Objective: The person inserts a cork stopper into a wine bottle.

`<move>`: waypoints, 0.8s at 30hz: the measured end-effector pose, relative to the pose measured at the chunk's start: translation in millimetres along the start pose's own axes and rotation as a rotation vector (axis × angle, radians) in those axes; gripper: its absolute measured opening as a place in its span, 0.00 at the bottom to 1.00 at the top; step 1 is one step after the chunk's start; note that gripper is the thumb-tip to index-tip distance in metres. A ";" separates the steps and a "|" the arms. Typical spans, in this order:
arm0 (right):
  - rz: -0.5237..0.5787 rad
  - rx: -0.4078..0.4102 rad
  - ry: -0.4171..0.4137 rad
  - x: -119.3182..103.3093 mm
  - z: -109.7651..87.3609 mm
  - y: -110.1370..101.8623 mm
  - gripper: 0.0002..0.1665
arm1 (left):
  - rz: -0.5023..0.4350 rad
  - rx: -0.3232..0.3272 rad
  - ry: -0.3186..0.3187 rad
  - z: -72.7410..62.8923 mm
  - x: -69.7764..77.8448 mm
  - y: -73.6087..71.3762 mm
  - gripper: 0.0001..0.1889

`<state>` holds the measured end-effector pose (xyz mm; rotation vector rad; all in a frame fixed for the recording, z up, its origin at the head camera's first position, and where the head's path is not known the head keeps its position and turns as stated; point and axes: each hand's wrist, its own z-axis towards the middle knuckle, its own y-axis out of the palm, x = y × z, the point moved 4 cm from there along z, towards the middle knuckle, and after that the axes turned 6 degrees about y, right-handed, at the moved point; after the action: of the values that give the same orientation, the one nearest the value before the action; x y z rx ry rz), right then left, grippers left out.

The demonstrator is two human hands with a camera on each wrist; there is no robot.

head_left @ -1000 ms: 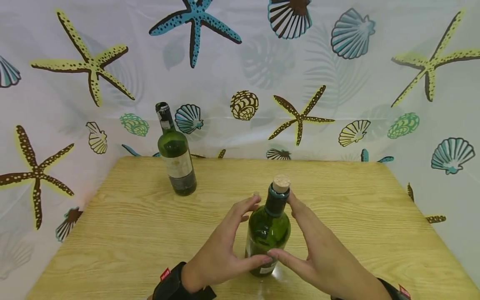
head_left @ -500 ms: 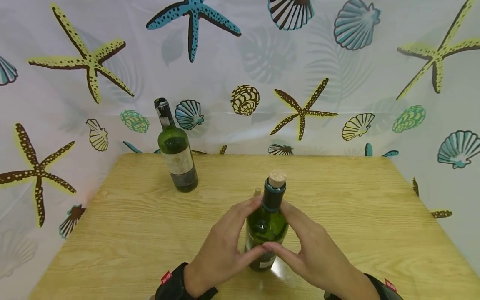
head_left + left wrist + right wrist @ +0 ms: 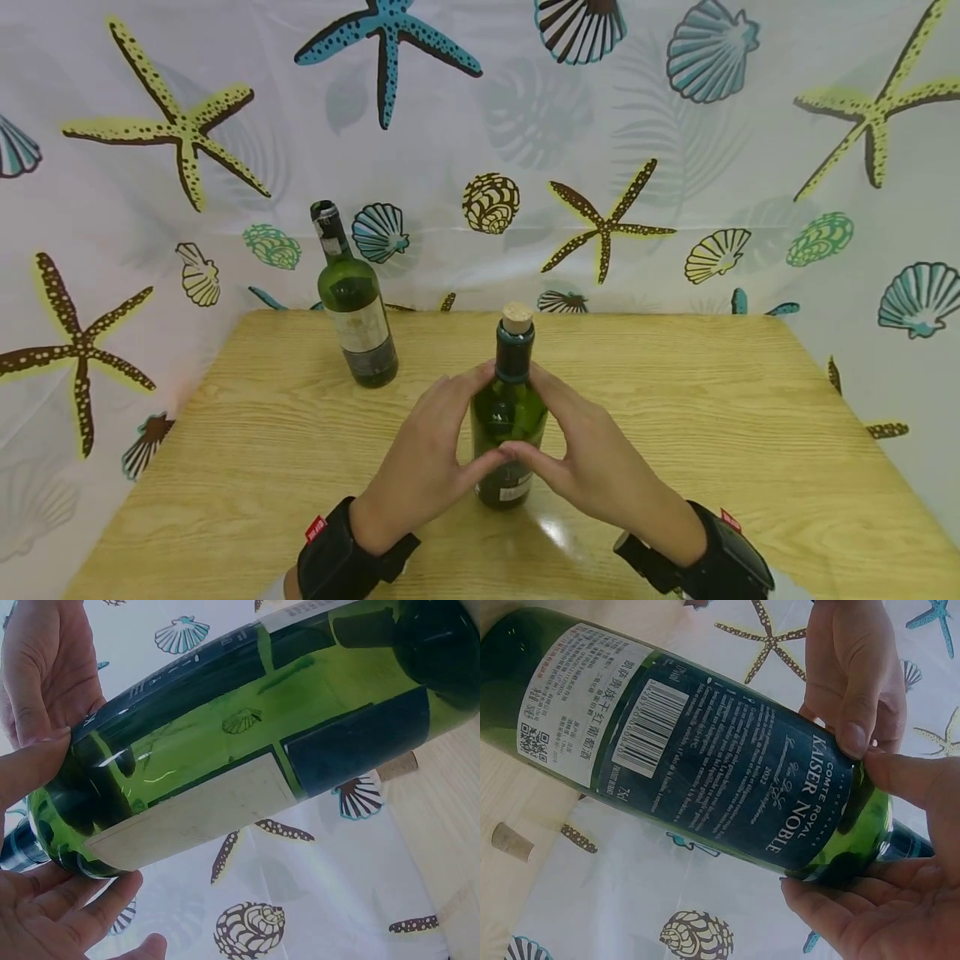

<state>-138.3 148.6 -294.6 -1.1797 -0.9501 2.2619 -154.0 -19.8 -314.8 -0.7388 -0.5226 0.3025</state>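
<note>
A green wine bottle [image 3: 510, 414] stands upright between my two hands in the head view, a cork [image 3: 517, 317] sitting in its mouth. My left hand [image 3: 420, 450] holds the bottle's shoulder from the left, fingers behind it and thumb across the near side. On the other side my right hand [image 3: 600, 450] does the same, and the two thumb tips meet in front. A dark label [image 3: 742, 765] with a barcode shows in the right wrist view. In the left wrist view a pale label [image 3: 202, 810] shows on the glass.
Another green wine bottle [image 3: 356, 317], uncorked, stands at the back left of the wooden table [image 3: 712, 417]. A loose cork [image 3: 511, 841] stands on the table beyond the held bottle, hidden in the head view. A sea-patterned cloth [image 3: 420, 167] hangs behind the table.
Both hands have closed in on the bottle's shoulder and their thumbs have met. Hands and bottle have since shifted forward and a little left, covering the loose cork.
</note>
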 end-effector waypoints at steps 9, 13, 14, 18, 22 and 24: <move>0.028 -0.025 0.026 19.0 28.4 1.4 0.47 | -0.021 -0.054 -0.075 16.6 -24.0 3.4 0.46; 0.043 -0.041 0.048 28.6 38.7 2.5 0.47 | -0.036 -0.065 -0.104 23.7 -34.8 6.4 0.45; 0.044 -0.044 0.053 30.7 41.1 3.0 0.47 | -0.038 -0.069 -0.112 25.0 -37.4 7.0 0.45; 0.045 -0.044 0.066 37.7 50.8 5.3 0.45 | -0.052 -0.083 -0.127 31.9 -46.9 8.1 0.44; 0.041 -0.042 0.086 44.3 61.4 6.3 0.44 | -0.071 -0.085 -0.137 40.9 -56.6 8.7 0.43; 0.046 -0.045 0.104 48.0 66.5 5.8 0.44 | -0.089 -0.087 -0.151 44.8 -61.7 10.3 0.42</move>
<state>-220.4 149.6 -298.0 -1.3377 -0.9477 2.2008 -230.8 -14.5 -315.4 -0.7786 -0.7132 0.2543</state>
